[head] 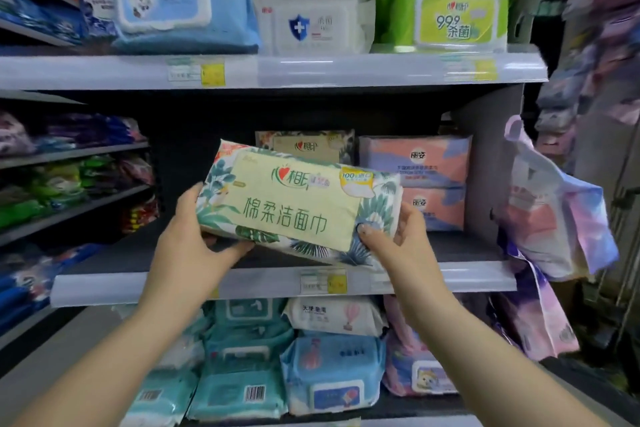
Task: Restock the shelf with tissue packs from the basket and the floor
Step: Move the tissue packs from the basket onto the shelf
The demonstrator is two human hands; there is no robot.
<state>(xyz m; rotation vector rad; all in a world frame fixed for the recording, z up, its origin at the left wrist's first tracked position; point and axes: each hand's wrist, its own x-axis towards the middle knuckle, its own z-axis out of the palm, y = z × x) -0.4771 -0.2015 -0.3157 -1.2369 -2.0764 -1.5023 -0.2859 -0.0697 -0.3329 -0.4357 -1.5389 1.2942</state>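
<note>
Both hands' grip: left hand (194, 239), right hand (398, 239) clasp tissue pack (294, 201) ends.

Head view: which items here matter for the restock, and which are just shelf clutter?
In the job:
- leaf-print tissue pack, held by left hand and right hand
- matching pack behind it
- middle shelf

Not in the job:
- pink packs
- green wipes
- blue wipes
- hanging bags
</note>
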